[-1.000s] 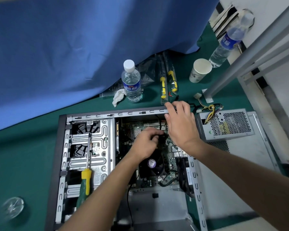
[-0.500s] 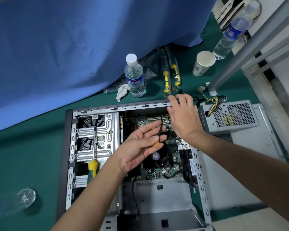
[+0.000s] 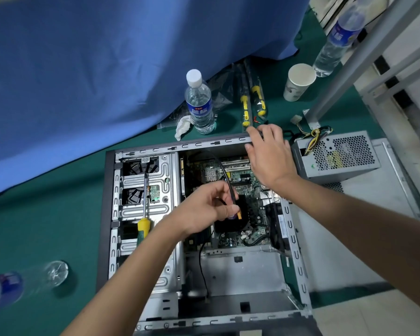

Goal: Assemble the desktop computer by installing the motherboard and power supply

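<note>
The left hand pinched a black cable above the motherboard inside the case. The right hand rested loosely on the case's rim at one o'clock; the power supply sat at three o'clock.

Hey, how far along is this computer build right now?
Partly done. The green motherboard already lies inside the open grey metal case. In hand: the left hand pinches a thin black cable above the board, while the right hand rests on the case's top edge. Left: the grey perforated power supply sits outside the case, its wires loose. The yellow-handled screwdriver lies idle on the drive cage.
</note>
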Tool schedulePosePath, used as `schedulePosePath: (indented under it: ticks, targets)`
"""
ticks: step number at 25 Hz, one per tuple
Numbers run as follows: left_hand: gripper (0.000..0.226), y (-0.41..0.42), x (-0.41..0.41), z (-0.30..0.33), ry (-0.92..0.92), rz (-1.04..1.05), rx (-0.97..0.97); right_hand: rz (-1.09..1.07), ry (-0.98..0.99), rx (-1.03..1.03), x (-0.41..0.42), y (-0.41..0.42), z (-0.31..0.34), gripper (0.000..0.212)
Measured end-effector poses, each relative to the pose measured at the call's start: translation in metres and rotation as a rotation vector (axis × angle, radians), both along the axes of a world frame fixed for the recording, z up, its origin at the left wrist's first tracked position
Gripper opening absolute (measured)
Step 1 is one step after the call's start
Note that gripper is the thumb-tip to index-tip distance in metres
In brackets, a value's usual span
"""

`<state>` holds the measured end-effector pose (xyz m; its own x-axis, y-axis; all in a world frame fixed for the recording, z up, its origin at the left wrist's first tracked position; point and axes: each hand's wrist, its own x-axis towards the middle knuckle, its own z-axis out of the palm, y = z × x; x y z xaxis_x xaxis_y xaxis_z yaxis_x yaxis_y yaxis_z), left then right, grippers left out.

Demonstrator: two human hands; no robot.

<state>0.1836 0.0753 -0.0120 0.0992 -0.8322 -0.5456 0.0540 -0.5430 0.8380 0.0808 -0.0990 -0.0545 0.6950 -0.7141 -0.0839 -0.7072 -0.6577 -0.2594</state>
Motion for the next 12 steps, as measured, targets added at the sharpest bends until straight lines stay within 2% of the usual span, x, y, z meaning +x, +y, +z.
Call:
schedulePosePath:
  ticks: [7, 12]
  targets:
    - [0.018, 0.008, 0.0, 0.014, 0.15, 0.204, -0.032, 0.01, -0.003, -0.02, -0.001, 0.002, 0.001, 0.043]
    - [0.013, 0.003, -0.019, 0.016, 0.103, 0.309, -0.015, 0.055, 0.046, 0.003, 0.0, -0.001, 0.003, 0.054]
